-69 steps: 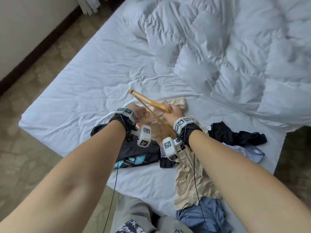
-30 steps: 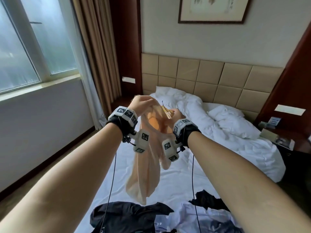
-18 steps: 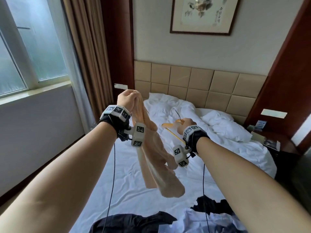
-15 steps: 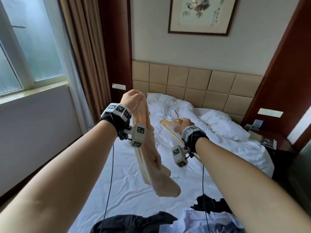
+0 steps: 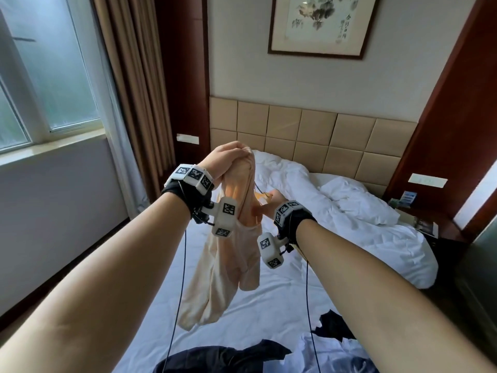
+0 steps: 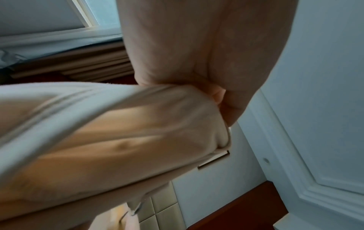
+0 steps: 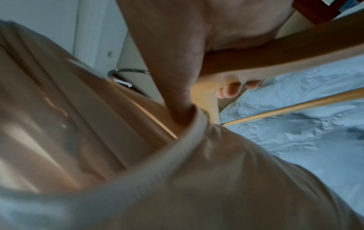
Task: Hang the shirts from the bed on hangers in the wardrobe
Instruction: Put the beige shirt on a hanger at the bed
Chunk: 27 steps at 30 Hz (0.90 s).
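Bed (image 5: 269,305): white sheet, rumpled duvet (image 5: 376,238) and pillows toward the padded headboard (image 5: 322,135).

Curtain (image 5: 139,90): brown, hanging beside the window (image 5: 48,76) at left.

Framed picture (image 5: 320,25): on the wall above the headboard.

Dark shirt (image 5: 215,359): crumpled on the near end of the bed, with a pale blue shirt (image 5: 336,356) just beside it and a second dark garment (image 5: 333,327) behind that.

Beige shirt (image 5: 228,265): held up in the air above the bed, hanging down in loose folds between the two forearms; its neck opening sits at the right thumb in the right wrist view.

Wooden hanger (image 7: 275,51): raised beside the beige shirt, one end pushed into the fabric; metal hook (image 7: 128,73) visible behind the cloth.

Left hand (image 5: 228,160): raised, fingers curled tight around a bunched top edge of the beige shirt.

Right hand (image 5: 274,200): lower, close beside the left, fingers (image 7: 228,91) wrapped around the hanger's arm.
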Each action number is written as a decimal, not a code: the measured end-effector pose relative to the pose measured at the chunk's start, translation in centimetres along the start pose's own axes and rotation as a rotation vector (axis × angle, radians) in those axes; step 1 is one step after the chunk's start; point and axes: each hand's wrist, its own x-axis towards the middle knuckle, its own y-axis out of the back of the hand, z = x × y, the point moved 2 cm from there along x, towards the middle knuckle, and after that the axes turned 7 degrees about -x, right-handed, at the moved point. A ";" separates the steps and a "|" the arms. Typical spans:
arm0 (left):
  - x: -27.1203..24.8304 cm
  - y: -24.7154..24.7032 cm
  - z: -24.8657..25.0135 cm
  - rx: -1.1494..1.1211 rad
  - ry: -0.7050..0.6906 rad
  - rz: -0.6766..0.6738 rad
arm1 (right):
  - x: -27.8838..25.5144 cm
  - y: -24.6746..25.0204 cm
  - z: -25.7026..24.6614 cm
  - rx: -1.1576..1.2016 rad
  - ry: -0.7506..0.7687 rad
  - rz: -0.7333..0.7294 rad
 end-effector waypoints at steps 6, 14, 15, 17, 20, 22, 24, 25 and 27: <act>-0.2 3.3 0.2 -0.020 -0.060 0.237 | -1.0 1.3 0.8 -0.097 -0.051 0.123; -1.4 4.7 -1.9 0.749 0.012 0.454 | -2.0 2.9 2.6 0.074 -0.099 0.318; -1.6 4.6 -2.2 0.798 0.049 0.479 | -2.1 3.0 2.7 0.106 -0.120 0.332; -2.0 4.5 -3.0 0.854 0.127 0.512 | -2.1 3.1 3.3 0.164 -0.157 0.368; -1.7 4.5 -5.4 0.796 0.245 0.463 | -2.6 3.3 4.5 0.248 -0.196 0.396; -1.0 4.9 -8.0 0.631 0.332 0.424 | -3.1 3.3 5.3 0.296 -0.215 0.356; -0.6 5.2 -10.1 0.476 0.350 0.400 | -3.5 3.3 6.0 0.322 -0.219 0.316; -0.7 5.2 -11.0 0.416 0.354 0.399 | -3.7 3.2 6.4 0.333 -0.221 0.308; -2.9 4.0 -10.4 0.353 0.338 0.407 | -4.0 2.9 7.6 0.338 -0.236 0.301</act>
